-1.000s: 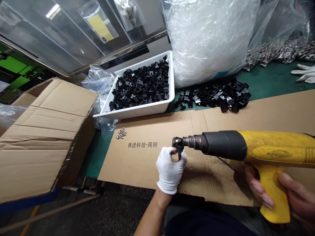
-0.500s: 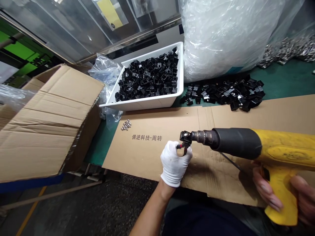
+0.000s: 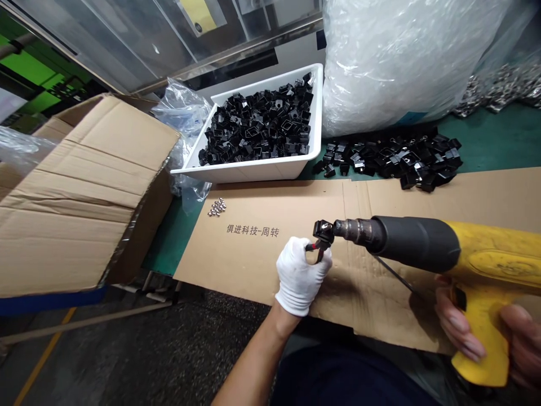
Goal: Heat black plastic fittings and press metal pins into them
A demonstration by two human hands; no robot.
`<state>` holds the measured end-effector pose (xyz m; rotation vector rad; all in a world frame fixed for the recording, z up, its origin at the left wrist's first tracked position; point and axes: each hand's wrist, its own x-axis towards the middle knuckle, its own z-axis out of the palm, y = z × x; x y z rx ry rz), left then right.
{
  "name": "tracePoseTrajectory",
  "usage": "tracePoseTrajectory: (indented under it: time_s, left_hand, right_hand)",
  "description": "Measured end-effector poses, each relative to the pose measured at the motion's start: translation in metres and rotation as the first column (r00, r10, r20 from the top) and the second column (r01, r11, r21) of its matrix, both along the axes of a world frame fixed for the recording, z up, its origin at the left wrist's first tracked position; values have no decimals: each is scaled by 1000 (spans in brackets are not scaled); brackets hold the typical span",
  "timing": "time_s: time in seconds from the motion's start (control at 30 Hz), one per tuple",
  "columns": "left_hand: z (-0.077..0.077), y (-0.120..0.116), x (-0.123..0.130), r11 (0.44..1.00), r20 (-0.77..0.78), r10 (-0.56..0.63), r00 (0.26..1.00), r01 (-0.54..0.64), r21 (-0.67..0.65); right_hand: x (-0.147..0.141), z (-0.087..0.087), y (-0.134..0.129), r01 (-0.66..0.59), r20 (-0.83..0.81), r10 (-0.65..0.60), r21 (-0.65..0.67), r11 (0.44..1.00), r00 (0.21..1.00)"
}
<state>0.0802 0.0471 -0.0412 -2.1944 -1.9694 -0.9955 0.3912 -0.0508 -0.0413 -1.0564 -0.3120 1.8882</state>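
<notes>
My left hand [image 3: 301, 276], in a white cloth glove, grips small pliers with red grips [image 3: 316, 246]. Their jaws clamp a small black plastic part [image 3: 323, 230]. A yellow and black heat gun [image 3: 422, 242] sits in my bare right hand [image 3: 459, 332], which wraps its yellow handle. The gun's metal nozzle points left, its tip right beside the black part. Both hands hover over a flattened cardboard sheet [image 3: 253, 265] printed with dark Chinese characters.
A white tub [image 3: 253, 172] full of black parts stands beyond the sheet, with a loose black pile [image 3: 393, 160] on the green mat [image 3: 494, 135]. Small metal nuts [image 3: 217, 207] lie nearby. An open cardboard box [image 3: 84, 197] sits left; a large plastic bag [image 3: 406, 62] sits behind.
The whole scene has shifted in view as my head moved, and the glove pair at right has left the frame. The nozzle stays beside the clamped part.
</notes>
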Motion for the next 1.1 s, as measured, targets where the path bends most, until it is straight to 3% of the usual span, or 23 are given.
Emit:
tracePoseTrajectory:
  time_s: [0.23,0.53,0.9,1.1]
  left_hand:
    - [-1,0,0,1000,12,-5,1000,5,-3]
    - [-3,0,-1,1000,-8,9,1000,-9,-1]
    - [-4,0,0,1000,-24,22,999,-22,3]
    - [4,0,0,998,-19,53,998,-53,-18]
  right_hand:
    - [16,-19,2,-145,-55,158,187,972,986]
    - [18,-25,-1,-151,-68,165,178,972,984]
    - [16,-15,4,-184,-38,194,193,964,980]
    - [17,-16,2,-166,-86,184,185,969,979]
